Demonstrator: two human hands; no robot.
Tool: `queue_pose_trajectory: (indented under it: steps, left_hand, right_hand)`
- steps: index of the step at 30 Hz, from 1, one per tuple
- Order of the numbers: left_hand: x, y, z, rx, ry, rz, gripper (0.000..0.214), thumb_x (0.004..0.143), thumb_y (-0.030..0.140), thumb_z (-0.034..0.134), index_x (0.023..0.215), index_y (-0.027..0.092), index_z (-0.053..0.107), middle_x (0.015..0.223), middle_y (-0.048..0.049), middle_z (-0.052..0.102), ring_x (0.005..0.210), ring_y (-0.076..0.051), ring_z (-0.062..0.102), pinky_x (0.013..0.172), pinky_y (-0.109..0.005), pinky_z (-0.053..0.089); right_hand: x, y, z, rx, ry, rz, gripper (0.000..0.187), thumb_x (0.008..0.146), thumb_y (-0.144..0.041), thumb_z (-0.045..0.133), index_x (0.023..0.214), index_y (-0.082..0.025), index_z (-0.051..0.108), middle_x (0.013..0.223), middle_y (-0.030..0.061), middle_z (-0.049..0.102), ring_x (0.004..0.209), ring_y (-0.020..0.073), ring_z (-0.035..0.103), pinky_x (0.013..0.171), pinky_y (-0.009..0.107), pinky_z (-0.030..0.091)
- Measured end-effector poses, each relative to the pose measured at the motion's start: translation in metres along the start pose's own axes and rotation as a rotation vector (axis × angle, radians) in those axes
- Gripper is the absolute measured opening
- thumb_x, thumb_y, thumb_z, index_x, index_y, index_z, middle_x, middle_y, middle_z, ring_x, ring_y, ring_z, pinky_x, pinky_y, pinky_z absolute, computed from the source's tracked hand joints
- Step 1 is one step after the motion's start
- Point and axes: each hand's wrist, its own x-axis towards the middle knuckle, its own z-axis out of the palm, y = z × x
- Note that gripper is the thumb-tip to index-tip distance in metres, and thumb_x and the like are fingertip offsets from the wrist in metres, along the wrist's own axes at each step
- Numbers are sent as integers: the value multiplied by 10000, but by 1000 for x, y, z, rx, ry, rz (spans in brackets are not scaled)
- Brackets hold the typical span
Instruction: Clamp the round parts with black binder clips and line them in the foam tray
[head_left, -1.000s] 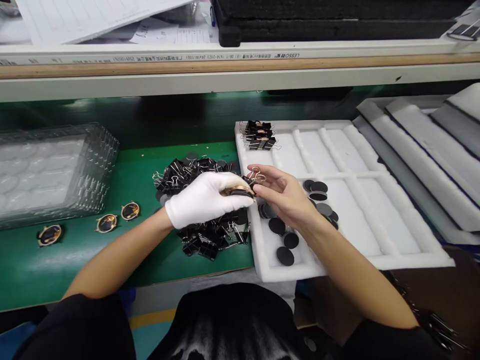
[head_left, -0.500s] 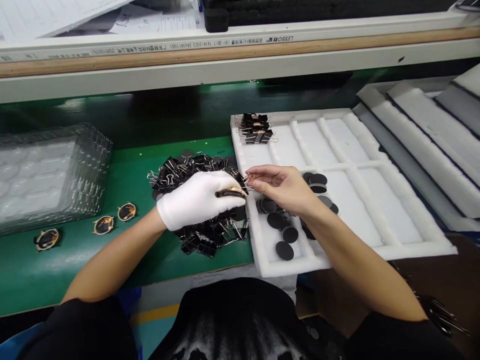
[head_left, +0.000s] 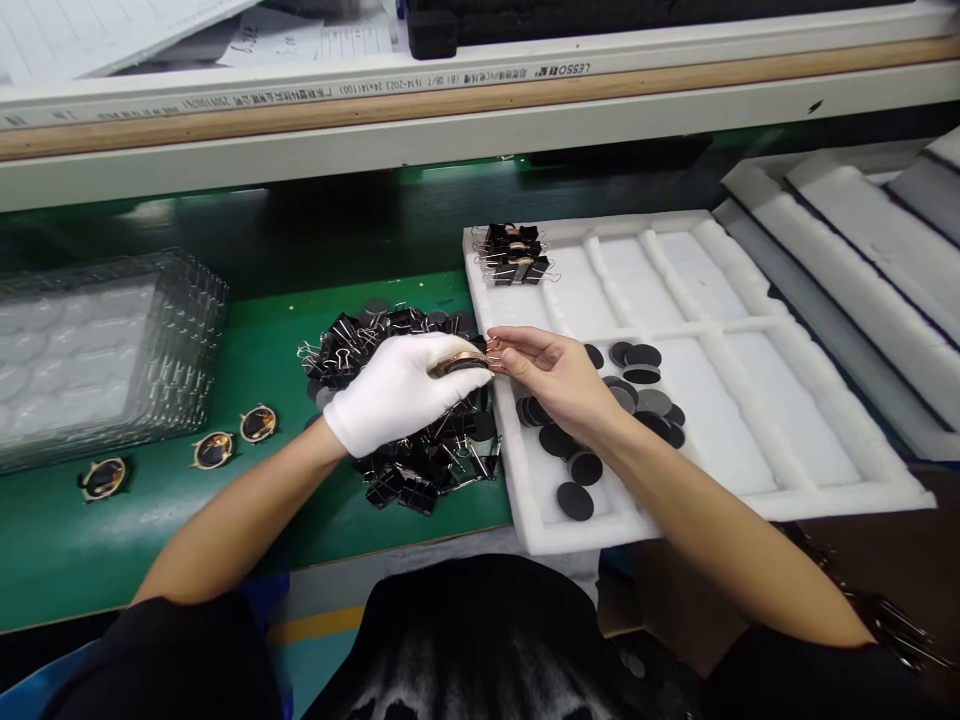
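Note:
My left hand [head_left: 401,390], in a white glove, grips a gold-rimmed watch case [head_left: 459,362] edge-on between thumb and fingers. Right beside it, my bare right hand [head_left: 551,370] pinches the thin wire handles of a binder clip [head_left: 493,356] at the watch case's edge. The clip's body is mostly hidden, so whether it bites on the case is unclear. Beneath both hands spreads a heap of black binder clips [head_left: 409,490] with dark discs mixed in. Three similar gold watch cases, among them one watch case [head_left: 258,423], lie on the green bench at left.
A white foam tray [head_left: 720,327] with compartments holds loose black discs [head_left: 575,501] and, in its far left corner, clipped watch cases [head_left: 516,255]. Clear plastic trays [head_left: 97,350] are stacked at left. Foam trays [head_left: 862,270] lean at right. A shelf edge [head_left: 300,150] crosses behind.
The watch case and my left hand have shifted slightly up. My right fingers with the clip's wire handles have come in close against the case. The whole view has drifted a little.

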Motion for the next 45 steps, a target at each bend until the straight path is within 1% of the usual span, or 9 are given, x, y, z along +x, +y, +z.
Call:
queue_pose_trajectory:
  steps: [4,10,17,22,26,38,40,43,45]
  left_hand:
    - [-2,5,-1,2,-6,8,256,957,421,637,1028,214,770,974,2,780,858,-158,698,776,-258,512]
    - [-2,9,-6,-42,-47,1,288,961,455,627,1075,221,750,1062,-11,782,951,-178,711,861,-277,535]
    - [2,6,-19,42,14,-116,316,951,462,613,1085,189,700,980,-38,764,860,-194,699,756,-308,533]
    - [3,6,-18,21,105,-134,323,930,436,649,1137,192,693,1055,-48,778,889,-195,711,799,-316,547]
    - [3,5,-13,47,56,-112,317,933,452,637,1118,207,716,1034,-37,780,873,-195,702,786,-319,539]
    - [4,1,-9,175,43,-97,335,940,487,623,1087,211,740,872,-10,746,735,-163,647,661,-290,471]
    - [4,0,-9,181,19,-99,381,945,517,611,1140,212,732,930,-21,759,777,-175,666,696,-295,492]
    - [2,1,-7,140,-7,-82,498,931,558,629,1308,235,672,1229,-46,748,1037,-223,703,879,-317,536]
    - [2,3,-7,115,-31,-53,485,926,557,644,1297,247,681,1273,-36,741,1123,-236,694,956,-326,531]
  right_hand:
    - [-1,-4,-3,39,-64,85,531,758,-461,913,1209,-231,751,1234,86,765,1114,209,728,1127,445,535]
    - [2,-4,-6,189,-3,178,435,682,-393,967,1051,-230,803,1023,45,803,973,194,756,1094,443,563]
    - [4,-1,-7,260,39,179,380,673,-400,971,972,-230,810,1007,49,814,1023,226,760,1121,489,546]
    - [2,-4,-6,253,28,191,375,678,-422,970,957,-227,812,1015,56,815,1047,241,757,1128,496,540]
    - [1,-1,-5,237,55,179,377,655,-420,983,937,-231,818,968,56,814,1002,234,765,1094,496,564]
    - [-1,2,-2,225,74,139,347,666,-378,982,934,-225,822,953,46,814,922,213,773,1038,472,615]
    - [-3,3,-1,197,60,118,346,684,-376,972,957,-227,820,964,43,813,923,211,771,1040,468,613]
    - [-6,2,2,107,26,62,363,717,-396,949,1013,-237,813,983,38,808,944,217,765,1031,469,611]
    - [-9,-2,5,1,-5,0,371,760,-417,916,1066,-240,803,1033,47,802,995,229,754,1031,461,600]
